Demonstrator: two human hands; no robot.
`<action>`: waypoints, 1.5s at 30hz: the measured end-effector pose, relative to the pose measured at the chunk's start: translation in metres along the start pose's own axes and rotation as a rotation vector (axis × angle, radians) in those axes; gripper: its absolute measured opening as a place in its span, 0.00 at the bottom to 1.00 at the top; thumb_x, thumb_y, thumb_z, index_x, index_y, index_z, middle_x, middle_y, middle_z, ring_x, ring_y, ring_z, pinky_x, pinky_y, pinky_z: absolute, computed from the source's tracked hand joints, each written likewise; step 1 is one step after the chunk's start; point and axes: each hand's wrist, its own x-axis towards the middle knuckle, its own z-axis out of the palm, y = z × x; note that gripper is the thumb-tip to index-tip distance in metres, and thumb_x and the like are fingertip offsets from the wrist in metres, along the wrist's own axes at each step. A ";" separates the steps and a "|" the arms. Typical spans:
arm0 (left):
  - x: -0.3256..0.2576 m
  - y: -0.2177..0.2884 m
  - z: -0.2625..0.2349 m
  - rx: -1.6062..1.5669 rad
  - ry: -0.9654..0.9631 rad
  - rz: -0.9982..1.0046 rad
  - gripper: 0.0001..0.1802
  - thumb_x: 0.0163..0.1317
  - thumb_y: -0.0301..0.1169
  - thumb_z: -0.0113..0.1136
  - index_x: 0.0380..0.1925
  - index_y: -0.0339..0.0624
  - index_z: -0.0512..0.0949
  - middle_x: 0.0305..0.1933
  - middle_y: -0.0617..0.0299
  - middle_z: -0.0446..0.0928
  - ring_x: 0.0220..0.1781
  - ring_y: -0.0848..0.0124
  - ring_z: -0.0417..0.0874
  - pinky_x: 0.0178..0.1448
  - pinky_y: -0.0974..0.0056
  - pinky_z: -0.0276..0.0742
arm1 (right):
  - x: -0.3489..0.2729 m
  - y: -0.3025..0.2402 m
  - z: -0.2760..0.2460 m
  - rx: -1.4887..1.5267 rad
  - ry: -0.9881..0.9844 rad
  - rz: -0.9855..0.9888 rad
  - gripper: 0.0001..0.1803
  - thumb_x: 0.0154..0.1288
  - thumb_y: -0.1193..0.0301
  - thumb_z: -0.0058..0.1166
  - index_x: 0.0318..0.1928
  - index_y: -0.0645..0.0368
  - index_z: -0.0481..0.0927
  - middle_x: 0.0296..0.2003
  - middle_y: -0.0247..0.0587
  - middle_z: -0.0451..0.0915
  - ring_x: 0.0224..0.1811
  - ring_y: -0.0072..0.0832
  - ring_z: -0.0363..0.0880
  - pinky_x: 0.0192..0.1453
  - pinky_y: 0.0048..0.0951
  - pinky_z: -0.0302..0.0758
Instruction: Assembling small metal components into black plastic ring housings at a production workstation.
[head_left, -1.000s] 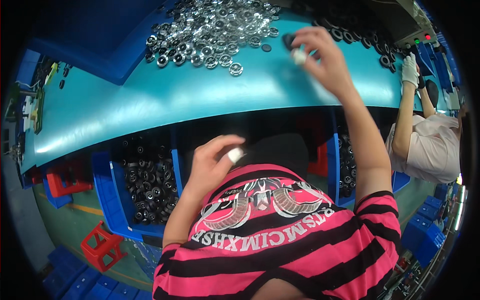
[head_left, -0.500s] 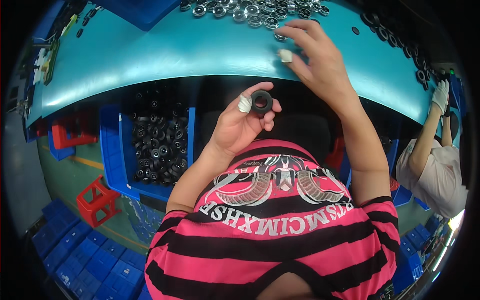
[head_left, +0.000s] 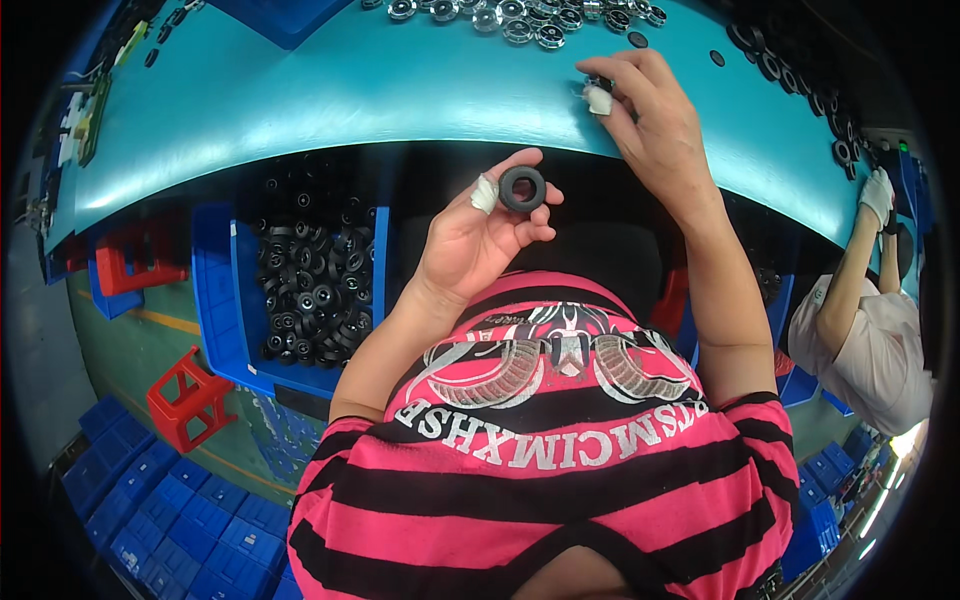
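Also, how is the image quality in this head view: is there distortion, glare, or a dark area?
Head view: strong fisheye, so the turquoise table edge bends and the corners are black; the space under the table is in shadow; the small black rubber ring in the left hand is sharp; bright glare shows at the lower right rim; the shiny metal rings at the top glint.

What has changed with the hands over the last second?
The left hand rose from lap level, turned palm up, and now shows a black rubber ring in its fingertips. The right hand drew back from the silver bearings toward the near edge of the teal table. The blue bin stayed.
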 end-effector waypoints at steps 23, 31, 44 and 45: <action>-0.010 -0.007 0.018 1.181 0.241 0.381 0.23 0.57 0.27 0.75 0.53 0.38 0.80 0.39 0.60 0.80 0.31 0.77 0.76 0.35 0.73 0.74 | -0.093 -0.029 0.024 1.251 -0.220 0.639 0.19 0.60 0.85 0.60 0.53 0.64 0.77 0.47 0.33 0.78 0.50 0.20 0.80 0.55 0.24 0.79; -0.008 -0.002 0.015 1.716 0.247 0.646 0.28 0.44 0.33 0.81 0.46 0.40 0.81 0.29 0.63 0.75 0.23 0.74 0.73 0.25 0.68 0.70 | -0.098 -0.022 0.035 1.224 -0.262 0.679 0.21 0.58 0.87 0.56 0.53 0.65 0.78 0.46 0.34 0.80 0.50 0.21 0.82 0.57 0.25 0.80; -0.008 0.002 0.004 0.478 0.147 0.058 0.30 0.64 0.30 0.70 0.64 0.33 0.72 0.55 0.57 0.80 0.54 0.67 0.84 0.58 0.60 0.84 | -0.098 -0.027 0.039 1.301 -0.128 0.700 0.22 0.62 0.81 0.65 0.56 0.68 0.77 0.49 0.40 0.81 0.51 0.25 0.83 0.57 0.27 0.82; -0.007 0.002 0.005 0.417 0.136 0.045 0.31 0.64 0.32 0.70 0.64 0.34 0.71 0.56 0.57 0.80 0.54 0.67 0.84 0.59 0.60 0.83 | -0.098 -0.027 0.039 1.300 -0.127 0.686 0.22 0.61 0.81 0.66 0.56 0.67 0.78 0.50 0.40 0.81 0.51 0.25 0.83 0.57 0.26 0.82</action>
